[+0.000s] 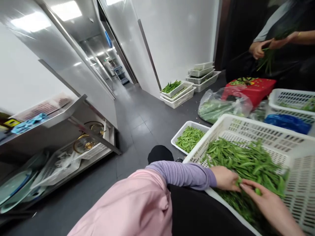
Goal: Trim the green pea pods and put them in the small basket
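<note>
My left hand [226, 178], coming out of a purple striped sleeve, is closed at the near side of the large white basket, its fingertips pinching a green pea pod [238, 181]. Close against it, my right hand [264, 196] is also closed, and a bit of green pod [257, 191] shows between its fingers. Both hands are above the large white basket [268, 127]. Flat green pea pods [243, 160] lie heaped inside it. Darker green trimmings or leaves [236, 203] lie under my hands, partly hidden by them.
A smaller white basket [175, 141] of pods stands on the floor beside it. Beyond are a plastic bag of greens [221, 106], a red stool [263, 88] and stacked baskets [177, 102]. A co-worker's hands [261, 49] hold green stalks. A metal shelf [66, 113] stands left.
</note>
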`<move>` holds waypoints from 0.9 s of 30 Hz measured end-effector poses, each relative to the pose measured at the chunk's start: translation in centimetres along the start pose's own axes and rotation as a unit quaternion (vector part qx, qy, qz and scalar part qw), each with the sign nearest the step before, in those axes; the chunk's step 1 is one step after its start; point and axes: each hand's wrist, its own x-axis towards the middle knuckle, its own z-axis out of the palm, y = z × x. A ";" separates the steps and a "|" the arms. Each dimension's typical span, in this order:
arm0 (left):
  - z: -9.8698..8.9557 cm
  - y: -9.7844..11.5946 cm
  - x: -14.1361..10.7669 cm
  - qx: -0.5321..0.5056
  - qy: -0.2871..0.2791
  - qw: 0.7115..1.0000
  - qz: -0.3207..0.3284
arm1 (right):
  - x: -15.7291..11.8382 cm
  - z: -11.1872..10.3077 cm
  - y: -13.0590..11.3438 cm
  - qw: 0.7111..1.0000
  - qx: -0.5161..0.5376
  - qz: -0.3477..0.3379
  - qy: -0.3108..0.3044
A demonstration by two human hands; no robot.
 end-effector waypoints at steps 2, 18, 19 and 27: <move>-0.1 -0.4 0.1 -0.009 0.016 1.000 0.024 | -0.3 -0.5 -0.7 1.000 -0.001 0.000 -0.010; -3.9 -1.1 0.4 -0.401 -0.077 0.913 -0.011 | -0.4 -2.7 -2.7 0.977 -0.033 -0.208 0.028; -4.0 -1.0 0.4 -0.403 -0.080 0.912 -0.015 | -0.5 -2.6 -2.7 0.975 -0.036 -0.218 0.026; -1.0 -1.9 1.0 -0.414 -0.054 0.905 -0.080 | -1.0 -2.9 -3.7 0.985 0.081 -0.138 0.061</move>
